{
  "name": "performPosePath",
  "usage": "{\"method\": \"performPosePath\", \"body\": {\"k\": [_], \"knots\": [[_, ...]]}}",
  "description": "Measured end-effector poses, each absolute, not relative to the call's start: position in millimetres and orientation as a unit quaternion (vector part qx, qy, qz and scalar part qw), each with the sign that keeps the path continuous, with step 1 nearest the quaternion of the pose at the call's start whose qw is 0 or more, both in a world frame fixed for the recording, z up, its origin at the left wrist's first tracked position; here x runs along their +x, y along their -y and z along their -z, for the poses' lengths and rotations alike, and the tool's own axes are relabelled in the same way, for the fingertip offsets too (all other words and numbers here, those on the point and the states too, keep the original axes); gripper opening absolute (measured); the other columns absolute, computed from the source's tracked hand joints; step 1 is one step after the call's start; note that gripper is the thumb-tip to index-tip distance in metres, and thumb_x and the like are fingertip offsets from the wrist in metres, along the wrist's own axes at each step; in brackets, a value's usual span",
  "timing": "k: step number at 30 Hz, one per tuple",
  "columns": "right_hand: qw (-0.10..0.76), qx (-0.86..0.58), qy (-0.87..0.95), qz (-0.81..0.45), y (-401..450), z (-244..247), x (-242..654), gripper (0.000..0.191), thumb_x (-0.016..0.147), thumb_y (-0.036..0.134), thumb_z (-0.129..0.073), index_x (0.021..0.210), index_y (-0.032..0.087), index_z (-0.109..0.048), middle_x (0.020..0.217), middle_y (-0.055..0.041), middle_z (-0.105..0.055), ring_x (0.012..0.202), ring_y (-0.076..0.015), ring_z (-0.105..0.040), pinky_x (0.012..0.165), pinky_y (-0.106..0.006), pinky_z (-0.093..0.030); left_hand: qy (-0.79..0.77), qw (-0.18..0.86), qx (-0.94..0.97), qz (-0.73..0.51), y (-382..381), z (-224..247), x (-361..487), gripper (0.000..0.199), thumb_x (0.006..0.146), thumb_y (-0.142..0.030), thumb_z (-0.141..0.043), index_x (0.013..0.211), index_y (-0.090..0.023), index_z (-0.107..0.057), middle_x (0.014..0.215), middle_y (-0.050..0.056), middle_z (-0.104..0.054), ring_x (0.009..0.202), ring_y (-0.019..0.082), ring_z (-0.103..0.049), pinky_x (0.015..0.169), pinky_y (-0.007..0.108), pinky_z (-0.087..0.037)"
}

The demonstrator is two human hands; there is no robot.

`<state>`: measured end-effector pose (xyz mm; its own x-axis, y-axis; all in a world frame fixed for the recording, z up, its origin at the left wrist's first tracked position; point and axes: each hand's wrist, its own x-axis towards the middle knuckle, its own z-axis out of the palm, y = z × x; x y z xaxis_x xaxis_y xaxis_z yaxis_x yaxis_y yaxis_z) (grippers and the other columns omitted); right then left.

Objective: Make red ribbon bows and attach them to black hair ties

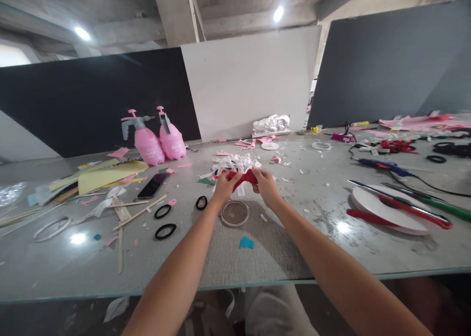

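Note:
A red ribbon is stretched between my two hands above the middle of the table. My left hand pinches its left end, and my right hand pinches the right end. A small white tag with print hangs just below the ribbon. Behind my hands lies a pile of crumpled white ribbon or paper strips. Right below, a clear round ring lies on the tabletop, and a black hair tie sits to its left. A blue scrap lies nearer to me.
Two pink spray bottles stand at the back left. A phone lies before them, near more black hair ties and wooden sticks. On the right are a glue gun, a white ribbon roll and red-handled tool.

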<state>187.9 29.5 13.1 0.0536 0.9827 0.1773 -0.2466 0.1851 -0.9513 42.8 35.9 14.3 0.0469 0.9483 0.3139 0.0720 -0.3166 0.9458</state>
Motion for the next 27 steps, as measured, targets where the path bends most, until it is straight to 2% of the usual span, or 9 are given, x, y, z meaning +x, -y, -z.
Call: {"method": "performPosePath", "body": {"k": [6,11,16,19,22,27], "knots": [[0.617,-0.342,0.483,-0.519,-27.7,-16.0,189.2,0.035,0.075,0.053,-0.064,0.074,0.02,-0.052,0.051,0.0077,-0.04,0.037,-0.0046,-0.031,0.034,-0.017,-0.023,-0.429,0.386,0.608,-0.546,-38.2,-14.3,41.1,0.039,0.075,-0.053,-0.065,0.065,-0.017,-0.055,0.049,-0.006,-0.043,0.046,0.008,-0.037,0.047,0.022,-0.028],[0.609,-0.347,0.51,-0.499,-30.0,-11.9,188.1,0.031,0.074,0.047,-0.067,0.072,0.02,-0.052,0.048,0.0093,-0.038,0.036,-0.0045,-0.03,0.033,-0.017,-0.023,-0.42,0.371,0.624,-0.545,-38.1,-14.5,41.3,0.037,0.077,-0.05,-0.064,0.064,-0.017,-0.056,0.051,-0.005,-0.046,0.049,0.008,-0.041,0.052,0.023,-0.033],[0.599,-0.366,0.543,-0.461,-31.7,-9.8,188.0,0.029,0.077,0.045,-0.064,0.073,0.02,-0.053,0.046,0.0091,-0.038,0.036,-0.0053,-0.032,0.033,-0.018,-0.026,-0.38,0.382,0.661,-0.522,-31.7,-19.2,42.2,0.031,0.077,-0.046,-0.065,0.076,-0.015,-0.067,0.069,0.0,-0.062,0.064,0.012,-0.053,0.065,0.025,-0.041],[0.589,-0.384,0.565,-0.432,-32.1,-9.3,187.7,0.028,0.078,0.045,-0.062,0.073,0.019,-0.054,0.046,0.0087,-0.039,0.036,-0.0054,-0.032,0.034,-0.019,-0.026,-0.372,0.383,0.672,-0.514,-28.6,-21.4,42.7,0.032,0.075,-0.046,-0.067,0.077,-0.014,-0.069,0.075,0.003,-0.065,0.07,0.014,-0.056,0.071,0.026,-0.042],[0.588,-0.389,0.571,-0.42,-32.1,-8.2,187.3,0.029,0.078,0.046,-0.062,0.071,0.019,-0.054,0.046,0.0085,-0.04,0.036,-0.0056,-0.033,0.034,-0.019,-0.027,-0.385,0.381,0.67,-0.507,-27.5,-22.3,42.7,0.033,0.074,-0.048,-0.068,0.074,-0.014,-0.068,0.069,0.002,-0.062,0.061,0.011,-0.053,0.064,0.024,-0.042],[0.604,-0.385,0.531,-0.453,-31.9,-6.4,186.3,0.034,0.075,0.051,-0.064,0.069,0.019,-0.051,0.045,0.0088,-0.039,0.035,-0.0052,-0.032,0.034,-0.019,-0.026,-0.404,0.399,0.672,-0.475,-28.8,-22.1,41.5,0.036,0.071,-0.051,-0.069,0.074,-0.015,-0.067,0.048,-0.004,-0.05,0.042,0.008,-0.043,0.046,0.022,-0.034]]}}
